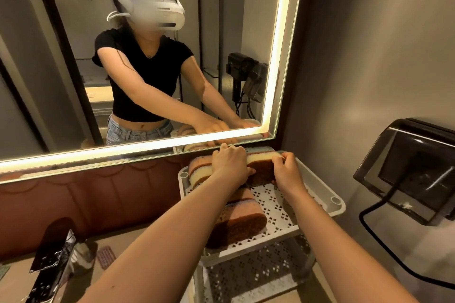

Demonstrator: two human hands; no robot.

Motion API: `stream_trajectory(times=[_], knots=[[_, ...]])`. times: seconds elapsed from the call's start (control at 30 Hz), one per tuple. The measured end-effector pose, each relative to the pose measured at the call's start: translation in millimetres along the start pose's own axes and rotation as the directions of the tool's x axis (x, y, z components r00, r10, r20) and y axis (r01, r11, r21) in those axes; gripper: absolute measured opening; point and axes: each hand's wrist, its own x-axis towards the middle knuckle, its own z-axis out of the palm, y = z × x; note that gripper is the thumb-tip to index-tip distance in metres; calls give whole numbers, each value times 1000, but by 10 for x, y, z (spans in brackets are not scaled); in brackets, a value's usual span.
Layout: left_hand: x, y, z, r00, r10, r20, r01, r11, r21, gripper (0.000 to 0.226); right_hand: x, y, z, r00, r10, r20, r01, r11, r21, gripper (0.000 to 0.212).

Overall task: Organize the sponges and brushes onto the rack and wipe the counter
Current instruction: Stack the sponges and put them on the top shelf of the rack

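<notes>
A white perforated rack [320, 194] stands on the counter at the right, below the mirror. Several layered sponges stand on edge along the back of its top shelf [200, 170]. My left hand [230, 165] presses on the middle of this row, and my right hand [286, 171] grips the brown end of the rightmost sponge [261, 167]. More sponges [241, 219] lie in a stack on the same shelf, partly hidden under my left forearm. No brush is visible.
A lit mirror [147, 56] fills the wall behind the rack. A black wall-mounted hair dryer holder [408, 170] with a cable hangs at the right. A dark shiny faucet [51, 261] and a small perforated soap pad [105, 256] sit on the counter at the lower left.
</notes>
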Motion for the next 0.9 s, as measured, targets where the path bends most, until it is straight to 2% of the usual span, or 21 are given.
stream_trajectory(times=[0.1,0.13,0.23,0.37,0.53,0.77,0.83,0.9], knots=[[-7,55,-20,1000,-21,-11,22,1000,18,53,10,57,-46,993,-84,-82,52,943,-328,43],[-8,74,-21,999,-31,-16,31,999,13,56,2,56,-58,991,-96,-97,52,923,-380,45],[-17,120,-10,999,-44,-30,45,998,33,61,6,51,-50,994,-71,-81,41,944,-328,47],[-44,162,-21,999,19,-47,-11,987,162,39,8,49,-41,992,-100,-71,74,951,-299,44],[-35,150,-63,997,77,22,-80,978,194,39,-6,56,-52,990,-132,-48,107,930,-352,44],[-62,68,-64,993,83,85,-85,996,24,35,-41,34,-53,992,-122,-32,101,923,-372,45],[-99,43,-87,996,74,49,-71,996,-56,30,-75,4,-54,995,-94,-43,69,914,-399,46],[-185,7,-108,993,98,-59,-102,992,-75,25,-104,-65,-66,995,-76,-60,38,876,-481,47]])
